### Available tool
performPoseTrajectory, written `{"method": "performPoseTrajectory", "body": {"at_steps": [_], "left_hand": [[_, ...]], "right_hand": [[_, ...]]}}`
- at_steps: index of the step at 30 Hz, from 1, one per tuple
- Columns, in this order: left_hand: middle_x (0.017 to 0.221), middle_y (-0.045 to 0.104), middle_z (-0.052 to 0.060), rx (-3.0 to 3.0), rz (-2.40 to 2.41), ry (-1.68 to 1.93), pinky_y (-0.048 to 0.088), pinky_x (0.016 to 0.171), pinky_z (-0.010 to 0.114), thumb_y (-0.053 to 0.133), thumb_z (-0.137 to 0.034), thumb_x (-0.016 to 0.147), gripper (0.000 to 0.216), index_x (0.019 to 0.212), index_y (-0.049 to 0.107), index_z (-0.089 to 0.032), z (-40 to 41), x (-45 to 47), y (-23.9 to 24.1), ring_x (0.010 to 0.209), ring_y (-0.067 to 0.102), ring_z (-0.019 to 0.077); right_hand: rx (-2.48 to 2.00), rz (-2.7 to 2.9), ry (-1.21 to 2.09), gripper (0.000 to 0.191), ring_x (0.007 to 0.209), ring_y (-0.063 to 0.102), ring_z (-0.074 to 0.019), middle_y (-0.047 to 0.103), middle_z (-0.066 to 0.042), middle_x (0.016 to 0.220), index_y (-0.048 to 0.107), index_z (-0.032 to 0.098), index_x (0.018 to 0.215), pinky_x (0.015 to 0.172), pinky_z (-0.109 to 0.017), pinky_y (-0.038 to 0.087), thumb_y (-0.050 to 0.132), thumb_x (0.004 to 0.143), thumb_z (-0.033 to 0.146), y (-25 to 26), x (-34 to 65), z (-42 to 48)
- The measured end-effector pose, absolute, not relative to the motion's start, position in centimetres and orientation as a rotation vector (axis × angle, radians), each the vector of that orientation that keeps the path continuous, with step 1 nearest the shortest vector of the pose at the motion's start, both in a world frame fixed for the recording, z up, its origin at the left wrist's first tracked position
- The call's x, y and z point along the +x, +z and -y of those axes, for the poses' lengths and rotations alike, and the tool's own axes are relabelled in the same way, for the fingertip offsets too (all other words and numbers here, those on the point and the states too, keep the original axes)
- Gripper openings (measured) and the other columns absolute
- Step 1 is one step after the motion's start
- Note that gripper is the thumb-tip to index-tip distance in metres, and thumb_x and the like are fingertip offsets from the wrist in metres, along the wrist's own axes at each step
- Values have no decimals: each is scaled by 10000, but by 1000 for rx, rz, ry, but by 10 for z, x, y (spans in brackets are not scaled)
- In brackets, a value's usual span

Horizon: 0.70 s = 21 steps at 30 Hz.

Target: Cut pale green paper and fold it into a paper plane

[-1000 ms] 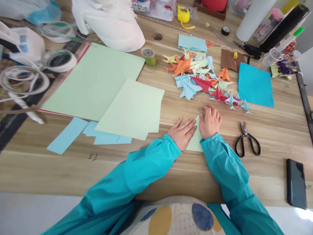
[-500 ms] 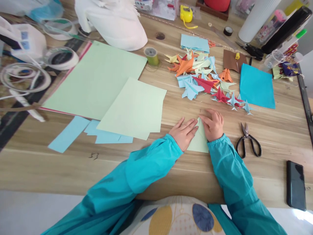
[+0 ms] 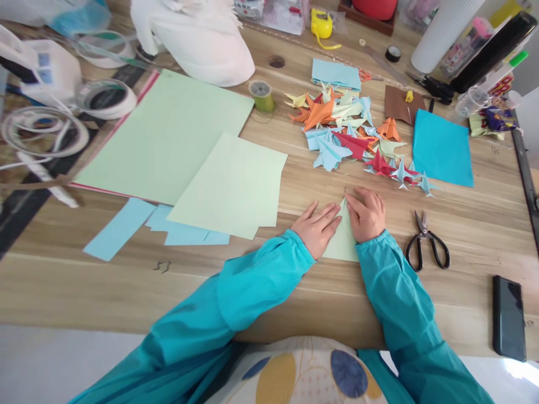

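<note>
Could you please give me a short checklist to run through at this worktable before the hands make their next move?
1. Folded green paper lying on the table: ok.
2. Left hand steadying the paper: ok, it lies spread over the left edge.
3. Right hand at the paper: ok, it is by the pointed far end.
4. Crease sharp along its whole length: cannot tell, the hands cover part of it.
5. Scissors closed: not ok, the blades look slightly parted, though they lie apart from the hands.
6. Folded paper figures away from the hands: ok, piled beyond them.
</note>
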<state>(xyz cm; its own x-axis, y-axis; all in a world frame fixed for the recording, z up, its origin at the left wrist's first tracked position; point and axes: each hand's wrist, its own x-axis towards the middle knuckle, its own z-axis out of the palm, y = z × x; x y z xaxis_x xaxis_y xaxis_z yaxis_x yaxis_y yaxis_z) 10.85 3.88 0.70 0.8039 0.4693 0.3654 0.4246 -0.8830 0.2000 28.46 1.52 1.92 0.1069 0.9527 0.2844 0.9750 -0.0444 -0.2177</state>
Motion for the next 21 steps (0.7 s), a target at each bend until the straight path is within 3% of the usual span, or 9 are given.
{"method": "performPoseTrajectory", "body": {"at_steps": [21], "left_hand": [[1320, 526, 163, 2851, -704, 642, 338, 1032, 547, 396, -176, 894, 344, 1175, 571, -84, -39, 109, 12, 1243, 474, 280]], "right_hand": [[-2020, 1893, -164, 270, 1172, 469, -229, 586, -56, 1195, 671, 325, 1083, 1028, -422, 291, 494, 886, 273, 16, 280, -14]]}}
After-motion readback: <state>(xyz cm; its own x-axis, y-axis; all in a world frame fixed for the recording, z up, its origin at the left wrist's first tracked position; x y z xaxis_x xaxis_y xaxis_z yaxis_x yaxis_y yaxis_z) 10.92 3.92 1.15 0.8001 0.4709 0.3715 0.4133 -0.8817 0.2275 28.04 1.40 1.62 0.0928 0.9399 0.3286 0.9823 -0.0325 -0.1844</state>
